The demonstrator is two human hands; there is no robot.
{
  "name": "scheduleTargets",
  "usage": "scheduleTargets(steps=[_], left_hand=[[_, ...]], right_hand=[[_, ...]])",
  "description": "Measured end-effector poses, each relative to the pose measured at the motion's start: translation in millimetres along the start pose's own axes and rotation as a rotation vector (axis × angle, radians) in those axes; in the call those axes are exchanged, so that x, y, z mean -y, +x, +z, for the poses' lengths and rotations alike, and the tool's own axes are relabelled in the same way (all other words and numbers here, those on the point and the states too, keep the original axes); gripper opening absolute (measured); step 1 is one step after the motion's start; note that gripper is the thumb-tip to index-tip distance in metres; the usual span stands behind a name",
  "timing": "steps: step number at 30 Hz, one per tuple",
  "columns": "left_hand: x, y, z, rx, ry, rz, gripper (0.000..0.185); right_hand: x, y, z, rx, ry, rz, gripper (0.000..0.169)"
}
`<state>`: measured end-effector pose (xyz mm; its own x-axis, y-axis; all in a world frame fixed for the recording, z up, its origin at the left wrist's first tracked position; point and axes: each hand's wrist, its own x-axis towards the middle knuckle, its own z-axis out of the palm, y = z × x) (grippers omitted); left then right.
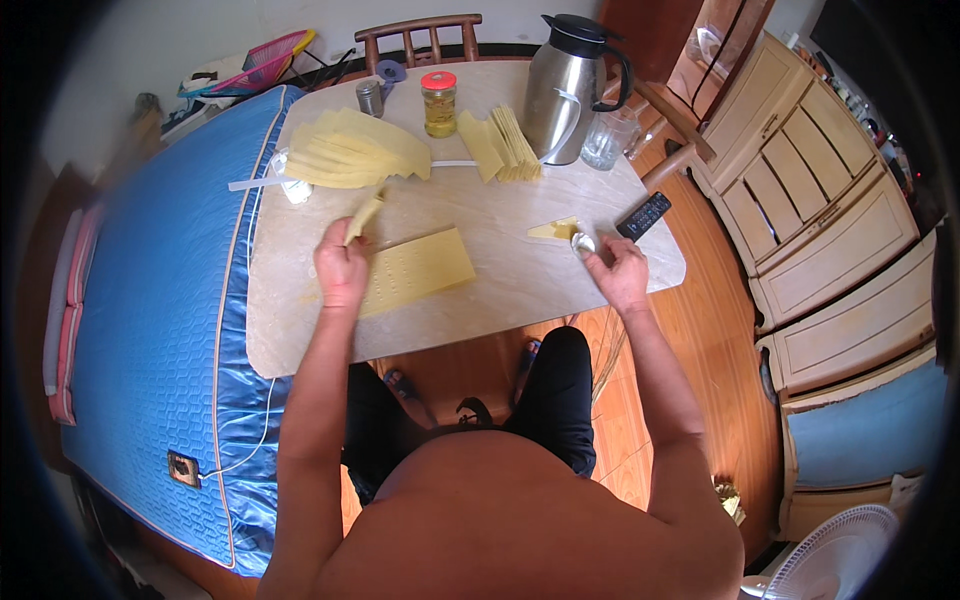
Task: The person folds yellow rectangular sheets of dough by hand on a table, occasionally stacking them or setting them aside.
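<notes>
My left hand (341, 262) grips a narrow folded piece of yellow paper (365, 216), raised above the table. Just right of that hand lies a flat stack of yellow paper sheets (424, 268) with rows of small perforated marks. At the right, my right hand (621, 271) pinches a small whitish, shiny object (582, 243); its exact kind is unclear. That object touches or hovers at the edge of a small yellow paper piece (555, 228) with a darker, wet-looking patch. A black remote control (643, 215) lies just beyond my right hand.
On the stone-patterned table (480, 199) are fanned yellow papers (352, 150), folded yellow strips (504, 146), a red-lidded glass jar (439, 105), a metal canister (369, 98), a steel thermos jug (562, 97) and a glass mug (606, 141). A blue-covered bed (165, 285) adjoins the left.
</notes>
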<state>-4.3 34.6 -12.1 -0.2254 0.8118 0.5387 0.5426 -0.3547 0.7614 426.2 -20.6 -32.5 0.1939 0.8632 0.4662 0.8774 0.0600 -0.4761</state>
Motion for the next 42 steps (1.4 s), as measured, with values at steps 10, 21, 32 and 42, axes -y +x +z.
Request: scheduleTargets(steps=[10, 21, 32, 42], left_hand=[[-39.1, 24.8, -44.2, -0.083, -1.011, -0.739, 0.037], [-42.8, -11.4, -25.6, 0.400, -0.433, -0.511, 0.037], [-46.8, -24.5, -12.3, 0.772, 0.264, -0.158, 0.062], [-35.9, -23.1, -16.2, 0.762, 0.095, -0.182, 0.058]], right_hand=[[3.6, 2.9, 15.2, 0.054, -0.167, 0.066, 0.036], [10.0, 3.5, 16.6, -0.187, 0.187, 0.156, 0.018], [132.2, -17.1, 42.7, 0.125, 0.246, -0.581, 0.028], [141.7, -4.0, 78.1, 0.133, 0.224, -0.764, 0.010]])
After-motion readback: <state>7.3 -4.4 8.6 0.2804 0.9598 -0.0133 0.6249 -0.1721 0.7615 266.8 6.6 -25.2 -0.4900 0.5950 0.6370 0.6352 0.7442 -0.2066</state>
